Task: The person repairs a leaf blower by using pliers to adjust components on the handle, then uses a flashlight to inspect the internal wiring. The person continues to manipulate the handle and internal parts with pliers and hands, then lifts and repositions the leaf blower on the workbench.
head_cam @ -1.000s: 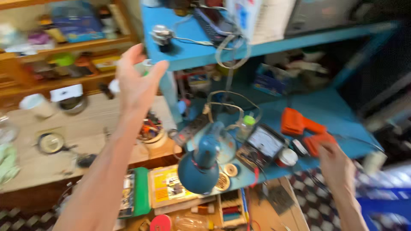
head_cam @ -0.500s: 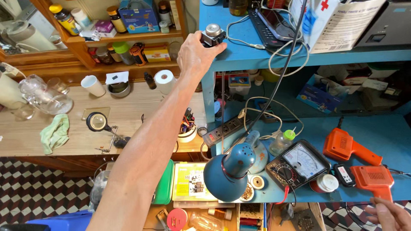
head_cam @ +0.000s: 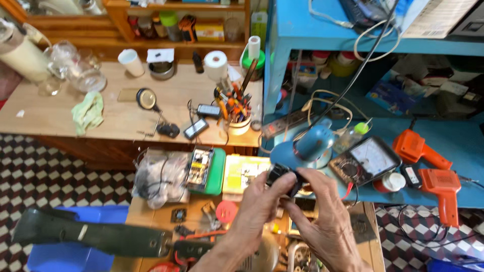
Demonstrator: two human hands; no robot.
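— cluttered benches are seen from above: a wooden table [head_cam: 126, 116] on the left, a blue shelf unit [head_cam: 302, 30] on the right, checkered floor beneath. what is held?

— a small black part [head_cam: 283, 180] is gripped between both hands, low in the middle, just in front of a blue lamp [head_cam: 307, 146].

— how are the fingers set?

— the left hand [head_cam: 254, 211] is curled narrowly round the part's left side; the right hand [head_cam: 327, 216] is pinched on its right side. both are closed on it.

— what is placed nearby?

— a meter [head_cam: 370, 158] and two orange tools [head_cam: 428, 166] are laid on the blue shelf to the right. a cup of pens [head_cam: 237, 113] and a magnifier [head_cam: 147, 99] are stood on the table.
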